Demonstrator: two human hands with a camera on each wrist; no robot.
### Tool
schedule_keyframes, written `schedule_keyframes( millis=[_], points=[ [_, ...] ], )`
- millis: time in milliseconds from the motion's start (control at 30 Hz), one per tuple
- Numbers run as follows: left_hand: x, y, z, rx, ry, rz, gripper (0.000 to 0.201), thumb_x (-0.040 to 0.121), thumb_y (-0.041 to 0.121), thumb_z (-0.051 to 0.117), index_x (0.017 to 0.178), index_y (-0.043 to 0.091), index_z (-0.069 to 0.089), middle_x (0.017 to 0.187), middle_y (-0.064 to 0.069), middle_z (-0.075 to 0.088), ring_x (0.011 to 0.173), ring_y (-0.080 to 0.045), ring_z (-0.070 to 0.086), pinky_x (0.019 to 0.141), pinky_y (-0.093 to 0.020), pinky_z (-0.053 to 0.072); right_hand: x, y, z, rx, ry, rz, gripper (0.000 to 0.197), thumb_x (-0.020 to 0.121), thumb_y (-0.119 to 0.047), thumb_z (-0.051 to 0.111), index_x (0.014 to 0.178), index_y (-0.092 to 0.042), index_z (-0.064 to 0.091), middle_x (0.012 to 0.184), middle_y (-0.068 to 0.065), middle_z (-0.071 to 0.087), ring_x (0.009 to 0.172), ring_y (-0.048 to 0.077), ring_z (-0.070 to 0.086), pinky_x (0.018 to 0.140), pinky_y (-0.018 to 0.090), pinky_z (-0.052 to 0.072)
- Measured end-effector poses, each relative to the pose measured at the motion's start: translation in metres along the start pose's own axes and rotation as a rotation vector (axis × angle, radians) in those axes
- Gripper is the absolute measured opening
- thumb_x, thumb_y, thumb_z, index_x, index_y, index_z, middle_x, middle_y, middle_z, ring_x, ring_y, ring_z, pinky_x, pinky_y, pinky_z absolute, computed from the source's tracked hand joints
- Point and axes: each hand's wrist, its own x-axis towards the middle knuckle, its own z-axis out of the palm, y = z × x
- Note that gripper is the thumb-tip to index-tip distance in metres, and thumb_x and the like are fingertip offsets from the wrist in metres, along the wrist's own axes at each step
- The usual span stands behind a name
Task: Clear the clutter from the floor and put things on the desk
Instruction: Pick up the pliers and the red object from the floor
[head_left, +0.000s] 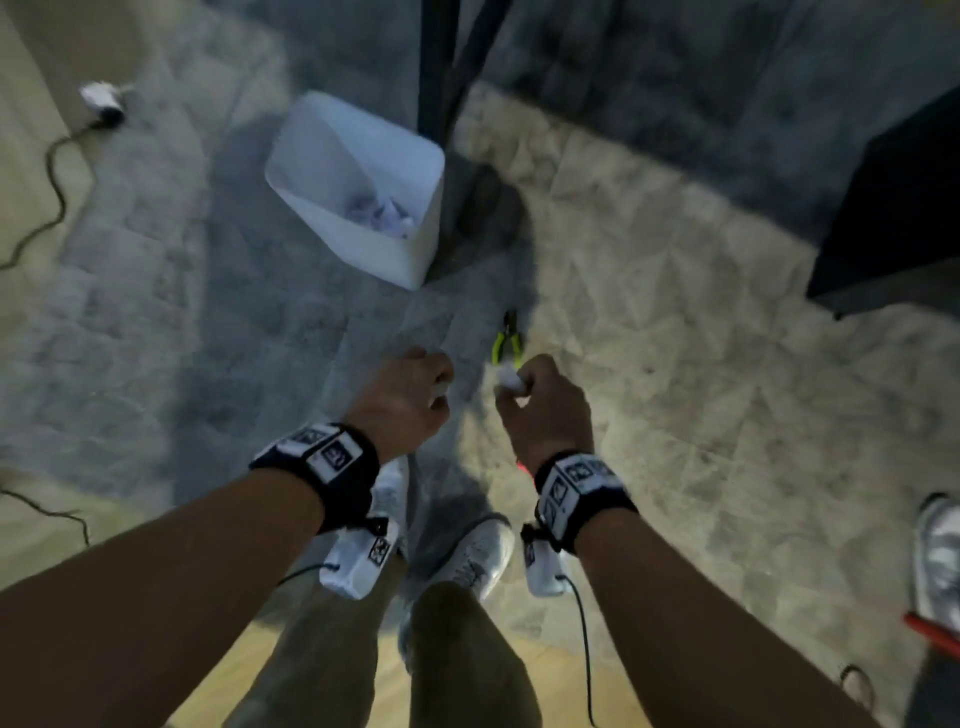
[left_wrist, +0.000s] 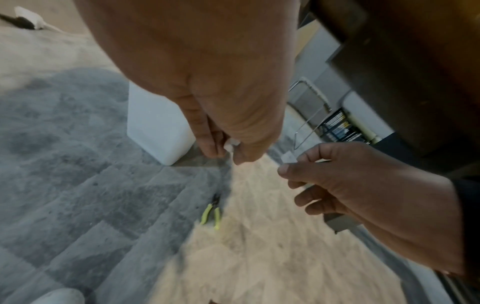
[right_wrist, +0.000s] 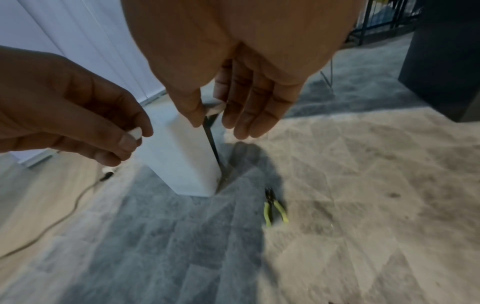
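Both hands hover side by side above the grey patterned carpet (head_left: 675, 364). My left hand (head_left: 439, 395) pinches a small white scrap (left_wrist: 230, 145) between thumb and fingers. In my right hand (head_left: 511, 384) another small white scrap (right_wrist: 215, 107) is pinched between thumb and forefinger, its other fingers straight. What the scraps are is too blurred to tell. A pair of pliers (head_left: 506, 340) with yellow-green handles lies on the carpet just beyond the hands, untouched.
A white bin (head_left: 358, 244) holding crumpled paper stands ahead, beside a dark upright post (head_left: 436, 78). A black cabinet (head_left: 893, 208) sits at right. A cable and plug (head_left: 101, 101) lie at far left. Another person's shoe (head_left: 937, 561) is at the right edge.
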Motion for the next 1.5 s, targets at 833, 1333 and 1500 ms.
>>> schedule_keyframes(
  millis=[833,1333,1500],
  points=[
    [0.042,0.302,-0.522,0.096,0.596,0.376,0.028,0.089,0.021,0.072,0.116,0.024,0.067,0.112,0.002,0.067,0.103,-0.018,0.064,0.089,-0.029,0.053,0.062,-0.408,-0.403,-0.028,0.51,-0.252,0.024,0.089,-0.045,0.07,0.101,-0.028,0.058,0.092,-0.003,0.073,0.086,0.025,0.071,0.074,0.039,0.06],
    [0.175,0.313,-0.538,0.106,0.504,0.347,0.027,0.082,0.005,0.069,0.104,0.02,0.066,0.104,-0.005,0.068,0.097,-0.028,0.067,0.085,-0.045,0.06,0.19,-0.434,-0.42,-0.069,0.399,-0.092,0.049,0.086,-0.014,0.07,0.133,-0.018,0.058,0.121,0.012,0.071,0.111,0.032,0.067,0.095,0.041,0.058],
    [0.146,0.303,-0.524,0.103,0.514,0.335,0.04,0.079,0.014,0.074,0.118,0.022,0.064,0.115,-0.005,0.062,0.105,-0.029,0.063,0.089,-0.041,0.055,0.164,-0.414,-0.418,-0.046,0.408,-0.107,0.051,0.088,-0.013,0.067,0.137,-0.018,0.055,0.133,0.01,0.064,0.122,0.029,0.061,0.097,0.034,0.052]
  ],
)
